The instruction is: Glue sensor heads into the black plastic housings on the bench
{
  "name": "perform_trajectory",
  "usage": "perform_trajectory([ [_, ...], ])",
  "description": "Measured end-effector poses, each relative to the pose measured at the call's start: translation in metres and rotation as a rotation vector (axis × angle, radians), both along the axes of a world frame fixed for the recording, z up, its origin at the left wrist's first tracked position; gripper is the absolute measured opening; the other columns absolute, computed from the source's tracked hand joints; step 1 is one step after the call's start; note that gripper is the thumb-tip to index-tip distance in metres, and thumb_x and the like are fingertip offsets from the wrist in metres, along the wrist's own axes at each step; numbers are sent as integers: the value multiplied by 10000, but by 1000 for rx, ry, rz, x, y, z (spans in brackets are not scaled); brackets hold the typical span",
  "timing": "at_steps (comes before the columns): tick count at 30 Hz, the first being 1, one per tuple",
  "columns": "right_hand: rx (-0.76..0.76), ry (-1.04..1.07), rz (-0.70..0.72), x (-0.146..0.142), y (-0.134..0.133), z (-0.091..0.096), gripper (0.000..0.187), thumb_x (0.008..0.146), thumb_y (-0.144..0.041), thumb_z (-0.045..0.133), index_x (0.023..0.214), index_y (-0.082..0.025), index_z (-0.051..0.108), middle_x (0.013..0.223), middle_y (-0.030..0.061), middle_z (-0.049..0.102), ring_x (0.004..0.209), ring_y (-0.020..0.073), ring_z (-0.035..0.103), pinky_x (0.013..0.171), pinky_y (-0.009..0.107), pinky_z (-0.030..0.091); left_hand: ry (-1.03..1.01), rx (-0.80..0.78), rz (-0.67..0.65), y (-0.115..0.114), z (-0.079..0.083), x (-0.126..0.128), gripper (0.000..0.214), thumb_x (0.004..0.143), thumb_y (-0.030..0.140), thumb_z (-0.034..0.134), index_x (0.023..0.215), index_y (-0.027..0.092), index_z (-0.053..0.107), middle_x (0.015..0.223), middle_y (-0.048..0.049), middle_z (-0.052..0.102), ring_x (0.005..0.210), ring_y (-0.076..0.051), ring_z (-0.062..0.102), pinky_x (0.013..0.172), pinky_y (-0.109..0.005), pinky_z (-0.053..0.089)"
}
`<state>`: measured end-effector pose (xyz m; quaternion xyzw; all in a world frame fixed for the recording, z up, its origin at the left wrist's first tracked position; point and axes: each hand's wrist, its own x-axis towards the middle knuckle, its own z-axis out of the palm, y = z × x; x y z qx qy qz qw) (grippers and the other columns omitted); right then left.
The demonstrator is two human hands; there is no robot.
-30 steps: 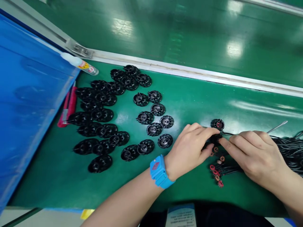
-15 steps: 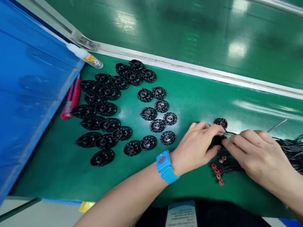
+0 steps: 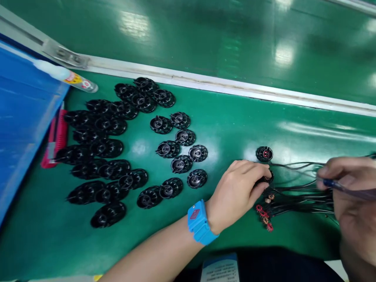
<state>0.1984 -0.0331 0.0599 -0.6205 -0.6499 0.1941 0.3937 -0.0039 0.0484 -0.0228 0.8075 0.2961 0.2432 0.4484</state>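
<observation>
My left hand (image 3: 239,196), a blue strap on its wrist, pinches a black round plastic housing (image 3: 268,177) against the green table. A small copper-coloured part shows inside this housing, and my fingers cover much of it. My right hand (image 3: 352,196) is closed around a screwdriver (image 3: 331,183) with a dark blue, see-through handle; its thin shaft points left and is blurred. Just beyond my left fingertips sits another black housing (image 3: 264,153) with a red wound core in it. Black cables (image 3: 299,188) run from the housings to the right, beneath my right hand.
Several black housings (image 3: 196,178) stand spread over the left side of the table. Loose red wound cores (image 3: 264,216) on cables lie near my left hand. Far left are a red utility knife (image 3: 58,137), a glue bottle (image 3: 66,76) and a blue panel (image 3: 23,117). A white rail (image 3: 205,86) borders the back.
My right hand has left the housing and moved right, and now holds the screwdriver that lay on the cables. My left hand stays on the housing. The view has shifted slightly right.
</observation>
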Motion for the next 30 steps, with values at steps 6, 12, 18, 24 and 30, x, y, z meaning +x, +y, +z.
perform_trajectory([
  [6, 2, 126, -208, -2, -16, -24, 404, 816, -99, 757, 1093, -295, 537, 1004, 13, 758, 776, 221, 734, 610, 369, 595, -5, 11, 17, 0, 1, -1, 121, 963, 153, 630, 1004, 230, 714, 1163, -19, 785, 1069, -207, 725, 927, -410, 561],
  [12, -31, -72, -42, -7, -7, -20, 363, 875, -82, 669, 1177, -258, 569, 886, 24, 765, 653, 179, 721, 469, 294, 548, -13, 7, 45, -1, 0, -3, 111, 938, 156, 681, 992, 247, 713, 1180, -9, 781, 1046, -189, 727, 918, -374, 567],
  [18, -110, -158, 37, -6, 1, -16, 262, 912, -68, 608, 1111, -236, 639, 864, 12, 748, 470, 105, 578, 547, 284, 579, -19, -42, 86, -2, 2, -2, 239, 902, 106, 700, 1070, 228, 582, 1095, -18, 782, 982, -186, 731, 860, -372, 592],
  [24, -138, -167, 48, -5, 0, -17, 258, 932, -92, 591, 1157, -213, 627, 902, 31, 733, 551, 109, 613, 571, 254, 587, -6, -40, 83, -2, 1, -2, 273, 899, 106, 702, 1095, 227, 555, 1072, -27, 781, 979, -201, 732, 848, -383, 595],
  [30, -96, -49, 147, -8, 0, -30, 238, 880, -30, 612, 952, -243, 535, 1003, 23, 714, 697, 110, 668, 618, 229, 593, 27, -30, 85, -1, -1, -2, 278, 905, 125, 691, 1112, 241, 547, 1092, -19, 778, 993, -204, 735, 854, -381, 611],
])
